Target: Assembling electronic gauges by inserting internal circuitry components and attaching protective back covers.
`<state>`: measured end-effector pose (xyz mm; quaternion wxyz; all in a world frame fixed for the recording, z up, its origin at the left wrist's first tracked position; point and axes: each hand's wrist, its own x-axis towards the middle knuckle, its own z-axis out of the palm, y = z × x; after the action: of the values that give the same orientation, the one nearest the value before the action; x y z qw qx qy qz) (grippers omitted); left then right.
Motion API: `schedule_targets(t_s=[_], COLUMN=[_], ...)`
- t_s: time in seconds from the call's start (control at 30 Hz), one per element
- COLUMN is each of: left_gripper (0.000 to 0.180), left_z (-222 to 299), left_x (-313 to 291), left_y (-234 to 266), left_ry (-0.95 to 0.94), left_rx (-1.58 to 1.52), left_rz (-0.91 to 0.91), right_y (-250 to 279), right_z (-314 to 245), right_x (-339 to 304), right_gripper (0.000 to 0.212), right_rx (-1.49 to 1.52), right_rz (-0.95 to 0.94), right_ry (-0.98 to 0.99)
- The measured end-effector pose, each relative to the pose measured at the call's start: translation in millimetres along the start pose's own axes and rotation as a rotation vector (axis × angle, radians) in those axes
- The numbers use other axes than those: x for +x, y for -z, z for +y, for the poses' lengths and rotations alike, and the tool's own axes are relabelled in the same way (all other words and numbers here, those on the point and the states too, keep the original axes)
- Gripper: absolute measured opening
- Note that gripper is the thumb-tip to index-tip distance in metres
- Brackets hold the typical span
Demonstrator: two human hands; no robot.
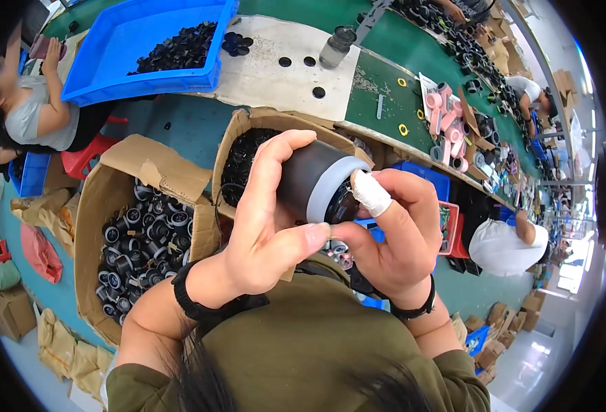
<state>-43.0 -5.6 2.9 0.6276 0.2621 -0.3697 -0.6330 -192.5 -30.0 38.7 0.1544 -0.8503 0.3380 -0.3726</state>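
Note:
In front of my chest, my left hand [262, 226] is closed around a black cylindrical housing [303, 172] with a light grey ring near one end. The housing lies tilted, and that end faces my right hand [406, 233]. White tape [371, 193] wraps my right index finger, which presses at the dark end of the housing. My right thumb meets the rim beside my left thumb. Whatever sits inside that end is mostly hidden by my fingers. Below to the left, a cardboard box [87, 254] holds many similar black cylindrical parts [152, 240].
Behind my hands, another cardboard box [238, 127] contains small black parts. A blue tray [97, 79] of black pieces rests on the workbench [275, 89], near a glass jar [337, 47]. Pink handheld devices [447, 120] lie farther right. Other people sit left and right.

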Motion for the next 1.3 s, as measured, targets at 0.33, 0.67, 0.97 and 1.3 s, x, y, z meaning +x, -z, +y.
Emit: schedule_targets(t_s=[0.33, 0.67, 0.97, 1.3], left_gripper=[0.059, 0.065, 0.048, 0.049], left_z=[-10, 2, -30, -65], left_x=[4, 11, 27, 65], left_y=[5, 10, 18, 39], left_ry=[-0.079, -0.413, 0.282, 0.400], left_rx=[0.372, 0.668, -0.104, -0.092], left_rz=[0.201, -0.157, 0.327, 0.310], right_y=[-3, -1, -50, -59], right_z=[-1, 21, 56, 109], right_x=[0, -3, -9, 0], right_gripper=[0.043, 0.074, 0.051, 0.047], right_rx=[0.065, 1.222, 1.258, 1.236], right_rz=[-0.063, -0.269, -0.138, -0.176], right_ry=[-0.009, -0.504, -0.919, -1.027])
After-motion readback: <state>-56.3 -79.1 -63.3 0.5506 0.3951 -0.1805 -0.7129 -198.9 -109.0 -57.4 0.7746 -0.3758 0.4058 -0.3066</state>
